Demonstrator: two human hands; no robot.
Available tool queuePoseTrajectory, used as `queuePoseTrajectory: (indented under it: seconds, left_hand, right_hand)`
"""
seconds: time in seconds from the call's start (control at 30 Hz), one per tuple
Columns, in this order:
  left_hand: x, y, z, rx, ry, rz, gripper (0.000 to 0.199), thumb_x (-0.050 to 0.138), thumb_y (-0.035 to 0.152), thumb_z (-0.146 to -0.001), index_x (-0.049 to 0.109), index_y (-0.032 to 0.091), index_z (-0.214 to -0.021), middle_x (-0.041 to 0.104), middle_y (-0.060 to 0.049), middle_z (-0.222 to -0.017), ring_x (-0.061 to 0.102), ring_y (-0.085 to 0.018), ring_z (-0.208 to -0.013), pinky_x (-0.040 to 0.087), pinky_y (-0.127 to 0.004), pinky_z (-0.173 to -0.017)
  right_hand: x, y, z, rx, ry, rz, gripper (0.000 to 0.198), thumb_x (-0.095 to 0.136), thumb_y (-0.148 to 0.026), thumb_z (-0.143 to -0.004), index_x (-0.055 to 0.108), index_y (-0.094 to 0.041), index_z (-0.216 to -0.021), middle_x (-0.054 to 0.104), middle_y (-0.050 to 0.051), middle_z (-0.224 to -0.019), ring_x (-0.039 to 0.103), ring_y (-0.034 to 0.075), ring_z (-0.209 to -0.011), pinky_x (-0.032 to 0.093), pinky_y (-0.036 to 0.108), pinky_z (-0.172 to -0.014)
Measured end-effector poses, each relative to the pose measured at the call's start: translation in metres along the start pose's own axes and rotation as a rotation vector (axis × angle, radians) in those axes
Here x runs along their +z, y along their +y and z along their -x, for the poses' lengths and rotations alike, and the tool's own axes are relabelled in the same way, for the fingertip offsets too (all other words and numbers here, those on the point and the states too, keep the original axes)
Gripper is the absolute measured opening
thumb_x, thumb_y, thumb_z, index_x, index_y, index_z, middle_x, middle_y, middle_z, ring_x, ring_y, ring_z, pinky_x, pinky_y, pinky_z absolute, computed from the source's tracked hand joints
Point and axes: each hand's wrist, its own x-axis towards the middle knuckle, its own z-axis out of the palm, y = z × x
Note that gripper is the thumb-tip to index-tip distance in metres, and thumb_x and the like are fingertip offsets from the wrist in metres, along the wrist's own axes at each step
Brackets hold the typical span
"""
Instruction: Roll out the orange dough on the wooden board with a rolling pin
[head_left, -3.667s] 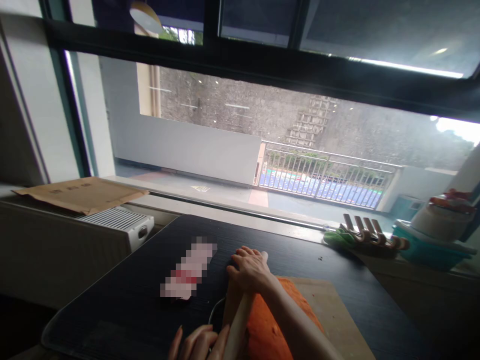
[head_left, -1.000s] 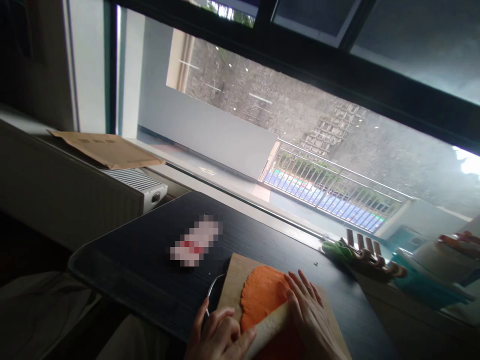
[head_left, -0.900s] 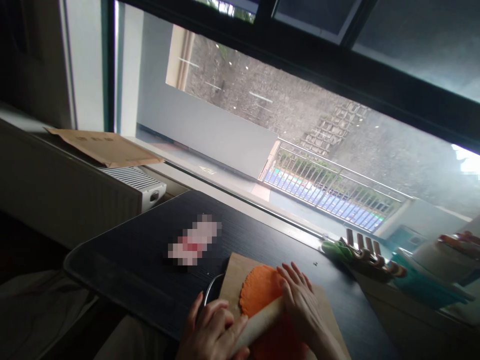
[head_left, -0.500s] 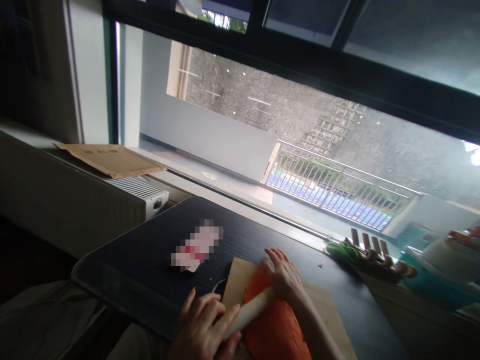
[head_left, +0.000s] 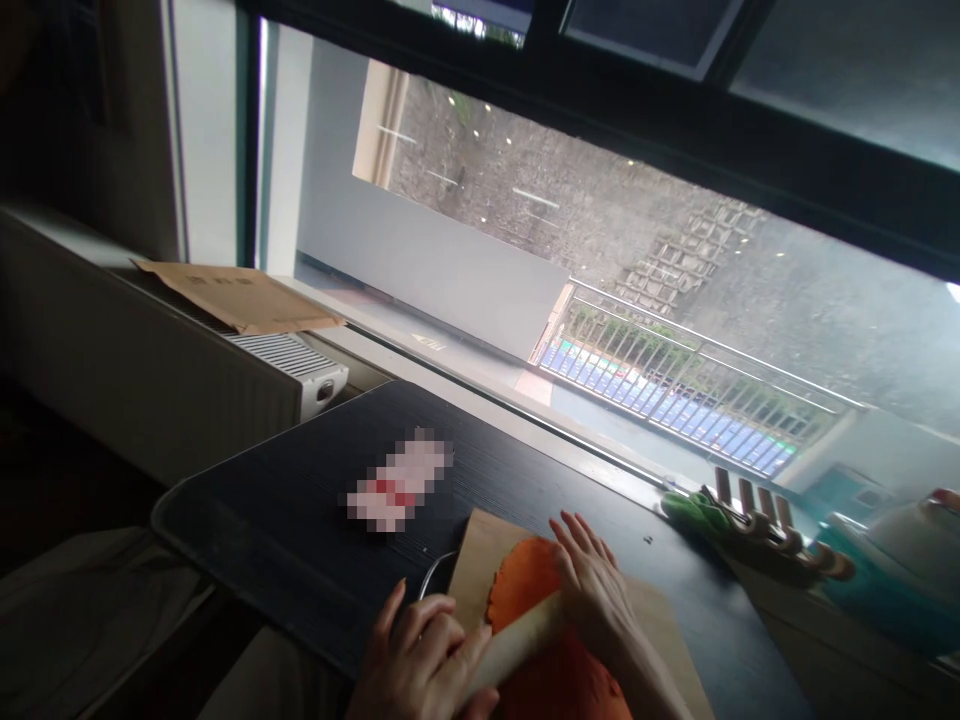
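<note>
A pale rolling pin [head_left: 517, 645] lies slantwise across a flattened orange slab [head_left: 517, 580] that looks like clay or dough, with an uneven, notched edge. Under the slab is a brown board or sheet of paper [head_left: 474, 545] on the dark table. My left hand [head_left: 424, 655] has its fingers bent around the pin's near-left end. At the far end, my right hand [head_left: 596, 590] rests palm down on the pin, fingers stretched out over the slab's edge. Both hands cover the pin's ends, and the bottom frame edge cuts off part of the slab.
A blurred pink and red item [head_left: 397, 485] lies on the black table [head_left: 300, 500]. A brown envelope [head_left: 240, 295] tops the radiator [head_left: 225, 380]. Along the window sill stand green things [head_left: 697, 512], a rack of wooden-handled tools [head_left: 757, 510] and a teal container [head_left: 855, 570].
Both hands have moved slightly right and toward me with the rolling pin, baring more of the slab's far-left edge. The whole view has shifted a little.
</note>
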Motion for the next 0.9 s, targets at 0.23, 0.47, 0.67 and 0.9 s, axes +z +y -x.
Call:
queuePoseTrajectory:
  seconds: [0.23, 0.47, 0.67, 0.9]
  left_hand:
    - [-0.002, -0.018, -0.005, -0.02, -0.036, -0.019, 0.029, 0.062, 0.034, -0.08, 0.062, 0.026, -0.107, 0.069, 0.002, -0.081, 0.064, -0.017, -0.088, 0.044, -0.035, -0.095]
    - [-0.02, -0.045, -0.002, -0.127, -0.158, 0.131, 0.027, 0.065, 0.033, -0.078, 0.065, 0.031, -0.105, 0.072, 0.002, -0.093, 0.063, -0.019, -0.098, 0.049, -0.033, -0.093]
    - [-0.016, -0.048, -0.01, -0.241, -0.052, 0.173, 0.02, 0.061, 0.03, -0.08, 0.066, 0.028, -0.099, 0.069, 0.001, -0.094, 0.062, -0.017, -0.099, 0.049, -0.029, -0.093]
    - [-0.001, -0.04, -0.02, -0.379, 0.038, 0.261, 0.021, 0.053, 0.026, -0.085, 0.064, 0.024, -0.103, 0.067, -0.002, -0.096, 0.063, -0.017, -0.093, 0.053, -0.03, -0.085]
  right_hand:
    - [-0.001, -0.032, -0.043, 0.136, 0.004, -0.083, 0.051, 0.036, -0.04, -0.087, 0.047, -0.023, -0.134, 0.042, 0.005, -0.143, 0.042, 0.025, -0.128, 0.04, 0.041, -0.098]
    - [0.0, -0.001, -0.01, 0.012, 0.297, -0.179, 0.048, 0.033, -0.037, -0.086, 0.052, -0.021, -0.128, 0.045, 0.007, -0.139, 0.054, 0.023, -0.114, 0.048, 0.036, -0.088]
    - [0.004, -0.004, -0.023, 0.164, 0.131, -0.065, 0.048, 0.028, -0.036, -0.088, 0.055, -0.023, -0.125, 0.047, 0.006, -0.137, 0.049, 0.025, -0.12, 0.042, 0.04, -0.094]
    - [-0.002, -0.016, -0.051, 0.172, 0.011, -0.048, 0.053, 0.033, -0.041, -0.088, 0.047, -0.019, -0.134, 0.044, 0.008, -0.14, 0.043, 0.026, -0.125, 0.034, 0.043, -0.102]
